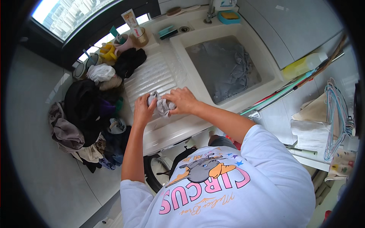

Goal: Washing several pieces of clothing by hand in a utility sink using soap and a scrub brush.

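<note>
A small, light grey wet cloth (162, 105) lies bunched between my two hands over the near part of the ribbed washboard (151, 75). My left hand (144, 108) grips its left end, thumb towards the middle. Its right side is held by my right hand (182, 99), fingers curled over the fabric. What kind of garment it is cannot be made out. To the right, the sink basin (196, 71) holds cloudy grey water, with a darker grey garment (239, 68) soaking in it.
A heap of clothes (82, 114) crowds the washboard's left side. Black fabric (129, 61) and white fabric (101, 72) lie near cups (107, 51) at the window. A scrub brush (168, 32), a faucet (209, 15) and a blue soap dish (229, 17) stand behind. Poles (281, 92) lean at right.
</note>
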The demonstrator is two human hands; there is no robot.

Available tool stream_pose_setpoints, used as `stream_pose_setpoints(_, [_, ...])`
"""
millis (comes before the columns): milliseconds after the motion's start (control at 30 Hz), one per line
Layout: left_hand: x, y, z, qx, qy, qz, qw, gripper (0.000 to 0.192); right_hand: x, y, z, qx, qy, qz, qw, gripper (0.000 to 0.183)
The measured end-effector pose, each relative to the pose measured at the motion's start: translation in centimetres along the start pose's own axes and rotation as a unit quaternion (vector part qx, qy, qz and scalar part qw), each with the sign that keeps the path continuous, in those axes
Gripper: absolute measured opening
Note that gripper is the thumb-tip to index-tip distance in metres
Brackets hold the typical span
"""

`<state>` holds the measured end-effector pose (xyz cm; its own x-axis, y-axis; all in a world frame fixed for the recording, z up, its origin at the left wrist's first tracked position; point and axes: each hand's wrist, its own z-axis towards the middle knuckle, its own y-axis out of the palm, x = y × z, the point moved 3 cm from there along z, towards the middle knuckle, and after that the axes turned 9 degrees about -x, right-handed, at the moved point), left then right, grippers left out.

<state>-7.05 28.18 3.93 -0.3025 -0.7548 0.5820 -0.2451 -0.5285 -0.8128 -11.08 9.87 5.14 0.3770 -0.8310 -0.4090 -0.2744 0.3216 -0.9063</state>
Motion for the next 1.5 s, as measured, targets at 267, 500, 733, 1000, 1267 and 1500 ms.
stream_pose_setpoints(267, [-0.3,0.3,-0.6,0.013,-0.109,-0.088,0.99,0.021,4.5,-0.1,-0.4,-0.026,0.02,0.163,0.986,0.037])
stream_pose_setpoints(500, [17.5,0.2,7.1,0.184,0.0,-0.173,0.968,0.014,19.0,-12.5,-4.8,0.223,0.004,0.284,0.933,0.02])
stream_pose_setpoints(733, [24.1,3.9,14.5,0.21,0.063,-0.168,0.961,0.015,28.9,-17.5,-6.3,0.115,0.018,0.387,0.915,0.011])
stream_pose_setpoints(1000, [26.3,5.4,18.8,0.205,-0.024,-0.444,0.872,0.013,34.5,-17.3,-5.3,0.074,0.027,0.694,0.716,0.015])
stream_pose_setpoints(1267, [22.3,14.3,21.0,0.083,-0.136,-0.621,0.768,0.023,37.1,-10.4,-3.8,0.026,0.183,0.547,0.816,0.045])
stream_pose_setpoints(1500, [15.4,19.4,22.5,0.052,-0.16,-0.208,0.964,0.043,39.6,-5.1,1.8,0.22,0.145,0.409,0.874,0.053])
